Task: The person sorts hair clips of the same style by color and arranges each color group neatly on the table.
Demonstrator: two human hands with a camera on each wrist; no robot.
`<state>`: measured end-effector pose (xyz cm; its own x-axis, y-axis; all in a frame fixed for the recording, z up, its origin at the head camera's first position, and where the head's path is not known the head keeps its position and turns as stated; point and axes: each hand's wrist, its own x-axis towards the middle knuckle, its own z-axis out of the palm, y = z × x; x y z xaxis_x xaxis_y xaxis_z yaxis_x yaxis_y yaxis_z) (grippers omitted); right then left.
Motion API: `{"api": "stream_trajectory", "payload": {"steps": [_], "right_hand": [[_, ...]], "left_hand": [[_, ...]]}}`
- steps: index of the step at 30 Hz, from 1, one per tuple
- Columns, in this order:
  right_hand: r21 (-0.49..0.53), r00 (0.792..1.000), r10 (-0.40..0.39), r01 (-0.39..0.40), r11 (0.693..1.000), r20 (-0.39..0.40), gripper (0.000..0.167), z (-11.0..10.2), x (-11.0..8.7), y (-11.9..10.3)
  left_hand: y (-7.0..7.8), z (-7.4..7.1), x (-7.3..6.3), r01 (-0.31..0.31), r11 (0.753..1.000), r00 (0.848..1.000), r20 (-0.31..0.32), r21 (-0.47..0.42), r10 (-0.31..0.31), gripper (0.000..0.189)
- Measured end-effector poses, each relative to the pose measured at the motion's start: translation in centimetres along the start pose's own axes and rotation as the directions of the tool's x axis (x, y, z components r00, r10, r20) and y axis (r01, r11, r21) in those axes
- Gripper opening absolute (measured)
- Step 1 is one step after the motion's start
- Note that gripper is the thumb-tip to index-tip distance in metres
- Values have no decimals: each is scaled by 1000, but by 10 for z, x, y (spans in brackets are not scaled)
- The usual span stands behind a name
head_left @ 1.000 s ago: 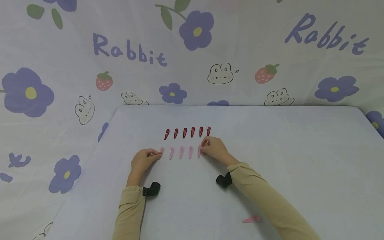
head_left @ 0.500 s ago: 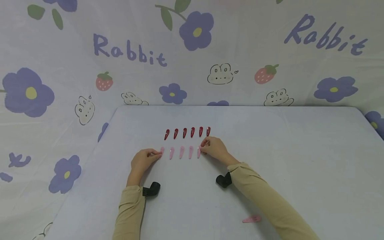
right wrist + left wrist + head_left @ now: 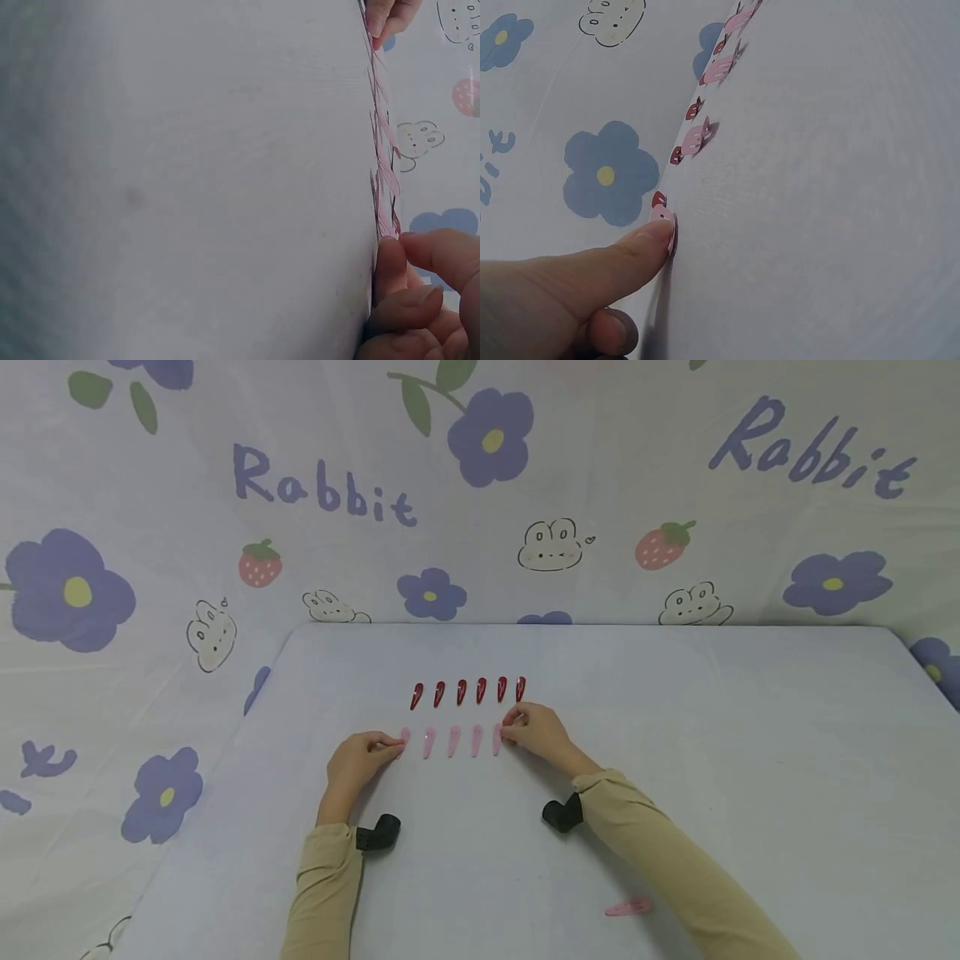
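Note:
Pink snap hair clips stand in a row on the white table, below a row of red ones. My left hand [image 3: 362, 766] pinches the leftmost pink hair clip [image 3: 406, 735] between thumb and fingers; in the left wrist view the thumb covers part of this same pink clip [image 3: 661, 216]. At the row's other end my right hand [image 3: 542, 731] holds the rightmost pink hair clip [image 3: 497, 742] by its right side, thumb and forefinger together. Between the hands lie more clips, among them a middle pink clip [image 3: 453, 742]. The right fingertips hide part of their clip.
Several red hair clips [image 3: 461, 692] lie in a line just beyond the pink row. A single pink clip [image 3: 628, 907] lies sideways near the right forearm. Behind the white table [image 3: 750, 710] hangs a patterned cloth [image 3: 600, 460].
My right wrist has shifted very slightly to the right and down. Both hands stay at the same clips, and the rows look unchanged.

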<state>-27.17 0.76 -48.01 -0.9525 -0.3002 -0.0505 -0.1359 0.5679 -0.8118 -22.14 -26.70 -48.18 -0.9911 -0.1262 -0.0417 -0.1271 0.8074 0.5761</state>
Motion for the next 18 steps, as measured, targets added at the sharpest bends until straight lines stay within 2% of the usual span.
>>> {"api": "stream_trajectory", "payload": {"steps": [8, 14, 18], "right_hand": [[94, 997, -28, 21, 995, 73, 14, -11, -9, 2], [144, 996, -55, 43, 989, 77, 15, -15, -20, 2], [192, 986, -106, 80, 978, 126, 16, -20, -33, -2]], "left_hand": [[0, 0, 3, 3, 1000, 1000, 2, -3, -3, 26], [0, 0, 1, 12, 1000, 1000, 2, -10, -12, 28], [1, 0, -1, 10, 1000, 1000, 4, -16, -10, 27]]}}
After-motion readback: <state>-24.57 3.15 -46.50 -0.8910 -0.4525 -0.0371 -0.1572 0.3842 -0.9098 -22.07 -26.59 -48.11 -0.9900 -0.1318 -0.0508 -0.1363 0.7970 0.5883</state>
